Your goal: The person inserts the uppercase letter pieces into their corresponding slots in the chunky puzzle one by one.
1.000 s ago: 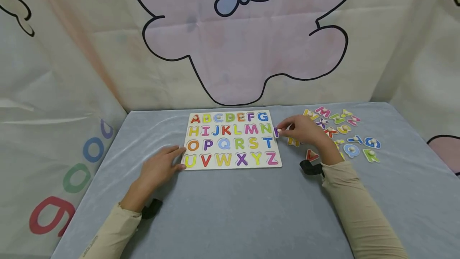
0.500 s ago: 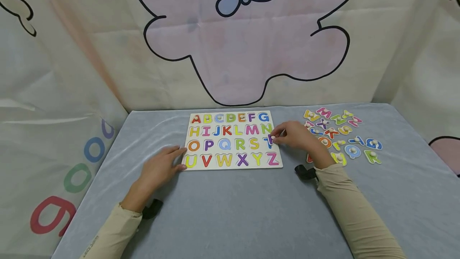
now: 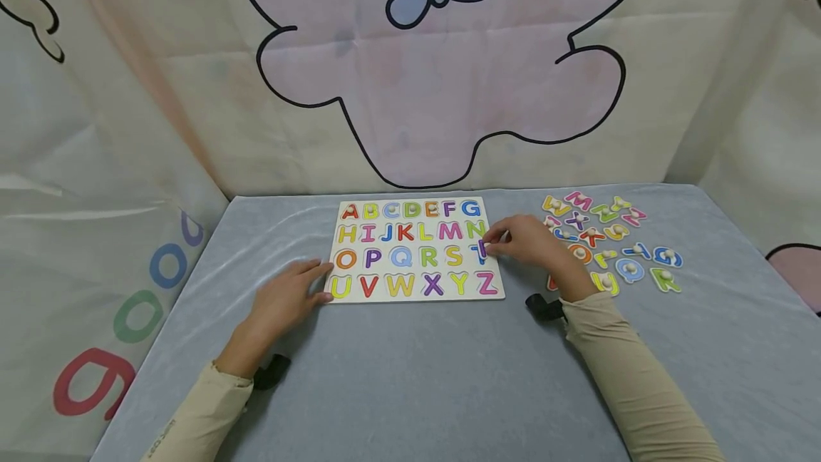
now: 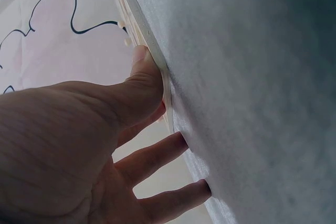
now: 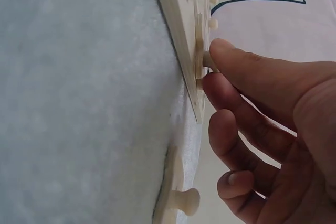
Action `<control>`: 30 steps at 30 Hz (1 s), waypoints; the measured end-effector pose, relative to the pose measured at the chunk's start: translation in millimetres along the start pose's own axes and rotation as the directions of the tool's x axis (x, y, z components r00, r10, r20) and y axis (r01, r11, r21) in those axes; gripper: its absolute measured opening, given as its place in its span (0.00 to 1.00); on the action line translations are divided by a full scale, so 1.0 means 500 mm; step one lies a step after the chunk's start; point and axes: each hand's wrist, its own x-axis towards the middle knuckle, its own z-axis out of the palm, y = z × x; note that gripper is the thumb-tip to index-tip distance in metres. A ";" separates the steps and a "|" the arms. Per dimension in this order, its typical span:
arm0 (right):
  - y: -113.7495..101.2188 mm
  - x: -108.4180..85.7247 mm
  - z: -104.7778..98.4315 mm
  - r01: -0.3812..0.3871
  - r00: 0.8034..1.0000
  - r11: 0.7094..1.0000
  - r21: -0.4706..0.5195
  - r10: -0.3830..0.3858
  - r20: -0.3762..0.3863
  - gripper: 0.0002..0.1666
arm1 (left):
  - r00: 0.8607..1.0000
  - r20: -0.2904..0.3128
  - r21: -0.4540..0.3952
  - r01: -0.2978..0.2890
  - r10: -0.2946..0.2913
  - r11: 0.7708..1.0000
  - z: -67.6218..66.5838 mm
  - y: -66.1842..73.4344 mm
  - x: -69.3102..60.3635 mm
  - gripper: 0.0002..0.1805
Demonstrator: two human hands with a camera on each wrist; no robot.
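A white alphabet puzzle board [image 3: 385,293] with coloured letters in rows lies flat on the table. My left hand [image 3: 286,299] rests at its lower left edge, thumb and fingertips touching the rim; in the left wrist view the hand's fingers [image 4: 152,158] are mostly straight. My right hand [image 3: 522,239] is at the board's right edge, where thumb and forefinger pinch the small knob [image 5: 207,61] of a purple letter piece [image 3: 482,248]. That piece lies over the blue T on the board; which letter it is, I cannot tell. Several top-row letters, such as the A [image 3: 349,212], carry knobs.
Several loose knobbed letter pieces lie right of the board, among them a pink M [image 3: 579,200], a red K [image 3: 591,237] and a green R [image 3: 665,279]. A grey-blue cloth [image 3: 410,376] covers the table. A printed curtain [image 3: 308,148] stands behind.
My right hand has moved left and slightly toward me, bringing the purple letter piece from beside the board onto its right edge; it then stays there. The left hand has not moved.
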 end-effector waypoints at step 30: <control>-0.054 0.142 -0.026 0.039 0.999 0.999 -0.022 -0.040 -0.028 0.14 | 1.000 0.002 0.005 0.001 -0.001 1.000 -0.013 0.007 -0.005 0.33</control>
